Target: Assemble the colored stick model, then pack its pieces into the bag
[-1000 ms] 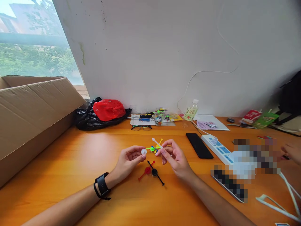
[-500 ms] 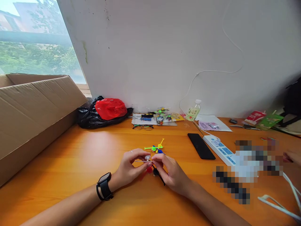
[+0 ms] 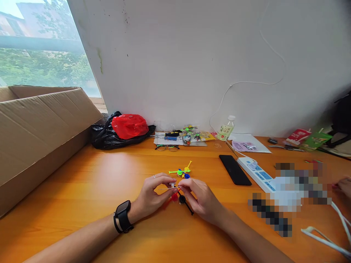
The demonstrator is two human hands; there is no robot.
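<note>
Between my two hands is a small white plastic piece (image 3: pixel 172 185) with a thin stick-like part. My left hand (image 3: pixel 153 191), with a ring and a black watch, pinches its round part between thumb and fingers. The fingertips of my right hand (image 3: pixel 199 197) are closed on the thin part's right end. Just beyond lie similar small plastic pieces: a green one (image 3: pixel 179 172), a yellow one (image 3: pixel 187 169) and a blue one (image 3: pixel 187 176). Below my fingers a red piece (image 3: pixel 174 197) and a black piece (image 3: pixel 182 199) rest on the table, partly covered.
A cardboard box (image 3: pixel 41 128) stands left. Along the wall are a black bag with a red bag (image 3: pixel 130 126), glasses (image 3: pixel 167 147), packaged small parts and a bottle (image 3: pixel 226 128). Right are a phone (image 3: pixel 234 170), a power strip (image 3: pixel 256 173), blurred items and another person's hand (image 3: pixel 342 186).
The white piece has tilted slightly in my fingers, and my right hand has shifted a little. At the right edge, the other person's hand shows more clearly.
</note>
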